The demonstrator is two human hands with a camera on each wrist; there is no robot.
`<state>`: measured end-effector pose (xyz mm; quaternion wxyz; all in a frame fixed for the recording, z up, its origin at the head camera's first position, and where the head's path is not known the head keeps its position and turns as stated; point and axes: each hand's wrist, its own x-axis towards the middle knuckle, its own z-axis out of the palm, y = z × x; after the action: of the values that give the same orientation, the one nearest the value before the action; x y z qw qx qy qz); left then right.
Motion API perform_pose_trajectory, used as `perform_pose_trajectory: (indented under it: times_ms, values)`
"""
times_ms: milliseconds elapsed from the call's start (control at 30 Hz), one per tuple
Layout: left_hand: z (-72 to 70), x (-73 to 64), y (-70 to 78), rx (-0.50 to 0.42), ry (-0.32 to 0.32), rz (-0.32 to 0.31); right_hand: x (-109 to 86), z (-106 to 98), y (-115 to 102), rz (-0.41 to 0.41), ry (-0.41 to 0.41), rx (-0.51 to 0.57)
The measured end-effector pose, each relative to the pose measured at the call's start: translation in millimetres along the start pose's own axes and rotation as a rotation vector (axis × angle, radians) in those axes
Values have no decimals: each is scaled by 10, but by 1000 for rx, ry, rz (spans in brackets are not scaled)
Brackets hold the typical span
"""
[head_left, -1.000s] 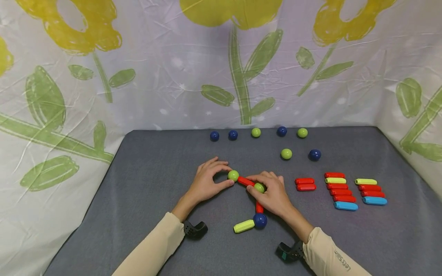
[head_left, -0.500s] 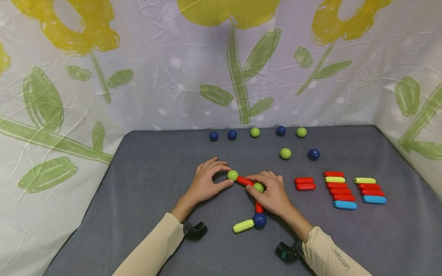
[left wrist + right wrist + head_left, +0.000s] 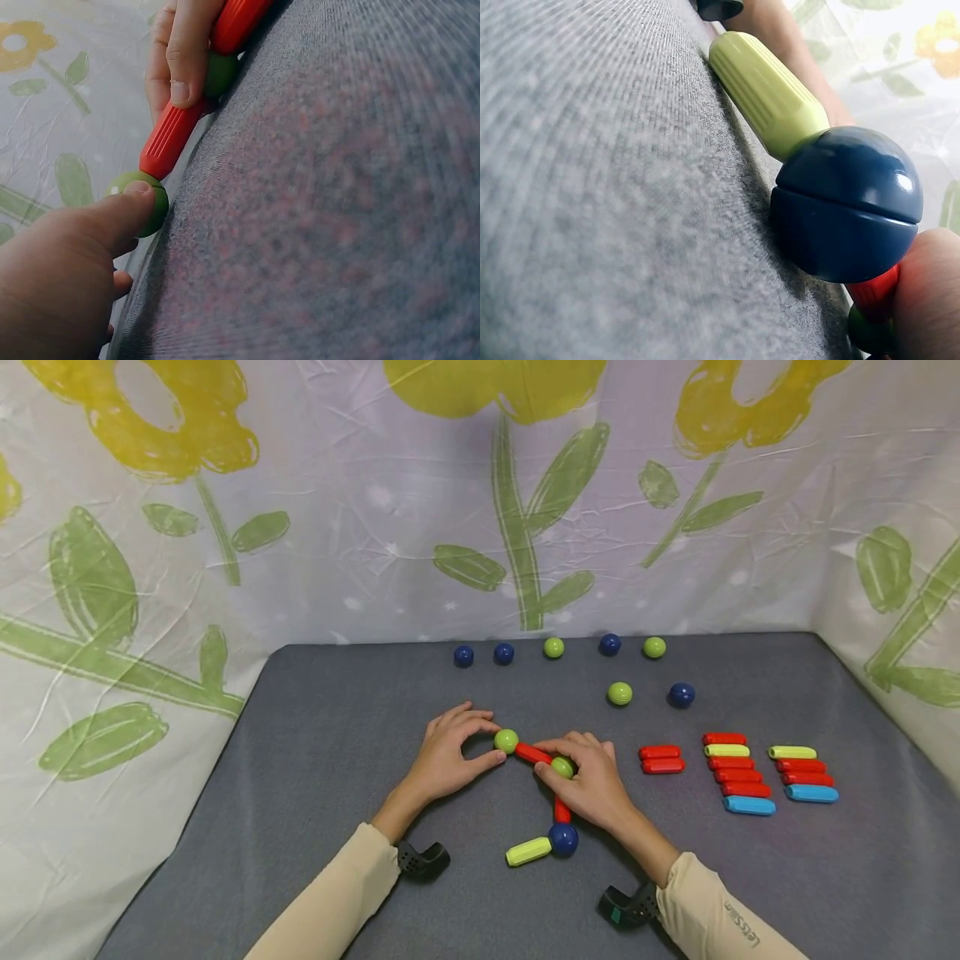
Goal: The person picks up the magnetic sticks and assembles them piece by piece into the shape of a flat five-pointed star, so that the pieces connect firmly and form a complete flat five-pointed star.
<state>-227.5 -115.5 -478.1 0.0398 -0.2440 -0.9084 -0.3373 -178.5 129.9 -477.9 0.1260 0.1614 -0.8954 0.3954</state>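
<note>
A joined chain of toy rods and balls lies on the grey cloth. My left hand pinches the green ball at its far left end between thumb and index finger. My right hand pinches the red rod attached to that ball, close to a second green ball partly covered by the fingers. From there another red rod runs toward the front to a dark blue ball. A yellow-green rod sticks out leftward from the blue ball, seen large in the right wrist view.
Several loose blue and green balls, such as a blue ball, are spread toward the table's back edge. On the right lie stacked rows of rods, including a light blue rod. A patterned curtain hangs behind the table.
</note>
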Motion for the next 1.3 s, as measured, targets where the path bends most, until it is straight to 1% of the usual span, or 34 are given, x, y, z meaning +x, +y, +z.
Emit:
perform_pose_trajectory:
  times_ms: [933, 1167, 1300]
  values:
    - [23, -12, -7, -9, 7, 7, -21, 10, 14, 8, -4, -3]
    - [4, -4, -11, -18, 6, 12, -13, 8, 22, -13, 0, 1]
    - [-17, 5, -5, -45, 2, 17, -21, 4, 21, -38, 1, 1]
